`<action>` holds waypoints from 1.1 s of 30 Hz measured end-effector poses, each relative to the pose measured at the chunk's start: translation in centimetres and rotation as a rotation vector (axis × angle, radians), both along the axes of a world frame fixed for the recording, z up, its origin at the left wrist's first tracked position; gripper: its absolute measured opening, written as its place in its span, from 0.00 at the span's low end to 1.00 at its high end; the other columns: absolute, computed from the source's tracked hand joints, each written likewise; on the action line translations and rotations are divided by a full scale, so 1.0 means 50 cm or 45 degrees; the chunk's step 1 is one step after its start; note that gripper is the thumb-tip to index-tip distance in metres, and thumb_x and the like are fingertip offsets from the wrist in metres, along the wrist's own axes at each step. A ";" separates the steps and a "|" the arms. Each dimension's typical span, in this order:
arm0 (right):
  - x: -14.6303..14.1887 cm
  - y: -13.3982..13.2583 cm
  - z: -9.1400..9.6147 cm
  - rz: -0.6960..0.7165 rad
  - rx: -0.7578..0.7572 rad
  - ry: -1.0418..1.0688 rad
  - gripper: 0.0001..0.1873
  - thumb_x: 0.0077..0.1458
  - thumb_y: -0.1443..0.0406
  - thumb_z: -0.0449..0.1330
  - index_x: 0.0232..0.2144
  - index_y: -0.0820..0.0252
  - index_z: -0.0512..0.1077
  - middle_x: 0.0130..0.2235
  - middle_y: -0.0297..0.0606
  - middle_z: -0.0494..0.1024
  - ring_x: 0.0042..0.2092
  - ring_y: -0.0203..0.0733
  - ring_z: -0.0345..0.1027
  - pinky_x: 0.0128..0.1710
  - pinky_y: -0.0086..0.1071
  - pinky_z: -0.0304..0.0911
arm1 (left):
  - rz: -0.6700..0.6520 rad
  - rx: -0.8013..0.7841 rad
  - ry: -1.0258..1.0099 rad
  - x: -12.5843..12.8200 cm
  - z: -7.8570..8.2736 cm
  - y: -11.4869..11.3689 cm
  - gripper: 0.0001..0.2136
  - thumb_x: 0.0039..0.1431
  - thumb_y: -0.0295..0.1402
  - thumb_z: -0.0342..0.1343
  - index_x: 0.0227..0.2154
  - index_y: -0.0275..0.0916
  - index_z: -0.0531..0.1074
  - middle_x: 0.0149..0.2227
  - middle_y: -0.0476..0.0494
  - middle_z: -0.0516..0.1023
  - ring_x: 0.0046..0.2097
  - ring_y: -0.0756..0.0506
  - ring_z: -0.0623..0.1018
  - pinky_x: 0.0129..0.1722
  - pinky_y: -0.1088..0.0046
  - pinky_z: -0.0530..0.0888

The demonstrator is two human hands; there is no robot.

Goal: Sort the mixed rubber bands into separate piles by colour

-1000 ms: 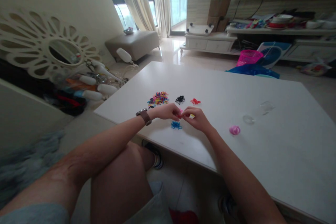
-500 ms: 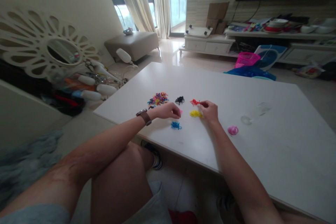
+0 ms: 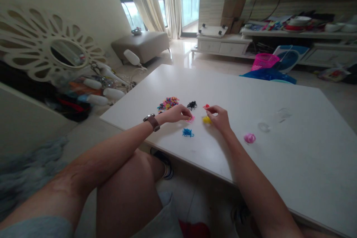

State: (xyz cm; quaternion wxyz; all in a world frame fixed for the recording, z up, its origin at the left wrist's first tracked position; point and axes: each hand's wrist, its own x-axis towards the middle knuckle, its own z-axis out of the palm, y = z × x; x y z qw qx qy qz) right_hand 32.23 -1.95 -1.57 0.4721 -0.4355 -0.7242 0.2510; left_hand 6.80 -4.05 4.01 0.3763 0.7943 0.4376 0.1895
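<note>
My left hand (image 3: 178, 113), with a watch on its wrist, is closed in a pinch over a small pink pile of rubber bands (image 3: 191, 119). Whatever its fingertips hold is too small to make out. My right hand (image 3: 219, 118) is also pinched, between the red rubber bands (image 3: 205, 106) and the yellow rubber bands (image 3: 206, 119), partly covering the yellow ones. Its fingertips hide anything they hold. Behind my left hand lies a mixed, many-coloured heap of rubber bands (image 3: 168, 103). Black rubber bands (image 3: 192, 105) lie beyond the pink pile, and blue rubber bands (image 3: 187, 132) nearer to me.
On the white table (image 3: 279, 171), a pink round object (image 3: 250, 138) and two clear plastic pieces, one a round one (image 3: 264, 127), lie right of my right arm. A decorative mirror frame (image 3: 36, 44) and lamp parts stand off the left edge; a pink basket (image 3: 264, 61) stands beyond.
My right hand has shifted slightly left and down, from the red pile towards the yellow one. The left hand's pinch remains over the pink pile, and the view has shifted slightly.
</note>
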 end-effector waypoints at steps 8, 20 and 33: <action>-0.049 -0.050 0.023 0.441 0.054 -0.083 0.08 0.58 0.60 0.64 0.32 0.57 0.78 0.32 0.36 0.81 0.32 0.39 0.73 0.35 0.33 0.68 | 0.033 -0.005 -0.041 0.001 0.000 0.003 0.08 0.54 0.28 0.61 0.34 0.31 0.82 0.30 0.43 0.82 0.32 0.49 0.76 0.33 0.76 0.69; -0.064 -0.057 0.015 0.350 0.077 -0.138 0.04 0.56 0.65 0.62 0.29 0.57 0.75 0.30 0.35 0.80 0.32 0.39 0.73 0.35 0.33 0.67 | 0.180 -0.213 -0.253 0.034 0.000 -0.003 0.08 0.52 0.31 0.66 0.32 0.30 0.78 0.28 0.40 0.82 0.29 0.49 0.79 0.29 0.78 0.71; 0.045 0.004 0.030 -0.144 -0.101 -0.190 0.05 0.47 0.67 0.59 0.27 0.58 0.76 0.27 0.35 0.80 0.30 0.41 0.74 0.35 0.33 0.67 | 0.251 0.033 -0.090 -0.022 -0.010 0.026 0.07 0.55 0.30 0.62 0.35 0.32 0.80 0.34 0.40 0.83 0.33 0.48 0.81 0.33 0.76 0.75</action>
